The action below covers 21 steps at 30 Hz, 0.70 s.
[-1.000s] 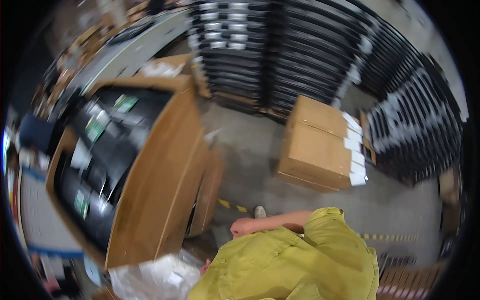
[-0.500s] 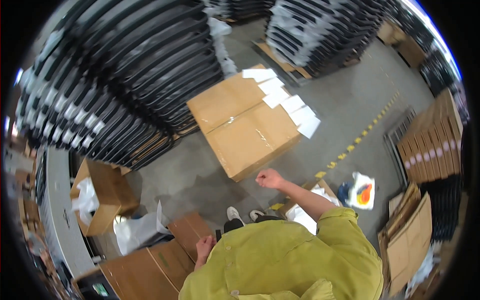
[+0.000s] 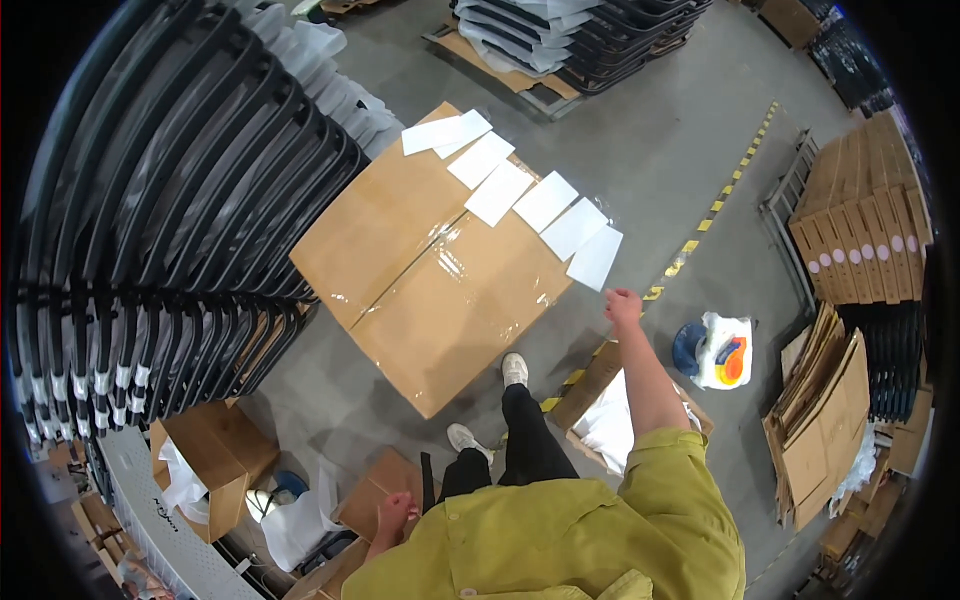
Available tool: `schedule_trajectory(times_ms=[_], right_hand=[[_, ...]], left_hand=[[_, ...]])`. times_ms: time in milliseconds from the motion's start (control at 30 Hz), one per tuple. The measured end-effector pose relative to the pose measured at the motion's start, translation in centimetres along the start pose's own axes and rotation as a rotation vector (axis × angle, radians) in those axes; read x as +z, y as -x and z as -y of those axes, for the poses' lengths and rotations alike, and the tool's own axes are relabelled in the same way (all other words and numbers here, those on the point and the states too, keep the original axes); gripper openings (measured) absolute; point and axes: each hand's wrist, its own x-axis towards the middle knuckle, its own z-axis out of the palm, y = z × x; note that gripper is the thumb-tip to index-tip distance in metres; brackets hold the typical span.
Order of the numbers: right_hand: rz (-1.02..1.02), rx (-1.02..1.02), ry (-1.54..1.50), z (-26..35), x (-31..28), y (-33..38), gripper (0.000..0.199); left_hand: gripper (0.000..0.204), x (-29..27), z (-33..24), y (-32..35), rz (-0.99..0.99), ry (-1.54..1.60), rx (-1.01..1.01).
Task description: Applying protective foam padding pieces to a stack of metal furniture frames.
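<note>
A large taped cardboard box (image 3: 400,250) stands on the floor in front of me. Along its far right edge lies a row of several white paper sheets (image 3: 545,203), some overlapping, the last one jutting past the corner. My right hand (image 3: 623,306) is held out just below that last sheet, its fingers curled closed and nothing showing in them; whether it touches the paper I cannot tell. Low at my left side hangs my left hand (image 3: 397,511), also loosely closed, beside a brown carton (image 3: 378,485).
Tall stacks of black frames (image 3: 170,200) rise at the left. An open carton with white material (image 3: 605,415) sits by my right leg, near a white bag (image 3: 725,350). Flattened cardboard (image 3: 820,430) leans at the right. Yellow-black tape (image 3: 715,210) crosses the floor.
I have stepped closer to the large box, which now looks bigger and further left. My right hand has swung outward to the right, near the end sheet. My left hand stays low.
</note>
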Motion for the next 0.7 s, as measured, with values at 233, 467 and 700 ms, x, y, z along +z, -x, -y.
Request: schedule_trajectory(times_ms=[233,467,700], right_hand=[[0.159,0.274,-0.167,4.7,3.3,-2.3,0.024],[0.244,0.346,-0.371,3.2,3.3,-0.5,0.013],[0.276,0.383,-0.459,4.4,4.1,6.7,0.012]], left_hand=[[0.017,5.3,-6.8,-0.4,0.002,0.068,-0.040],[0.016,7.2,-10.7,-0.2,-0.035,0.083,-0.059],[0.017,4.6,-8.9,-0.6,-0.005,0.044,-0.059]])
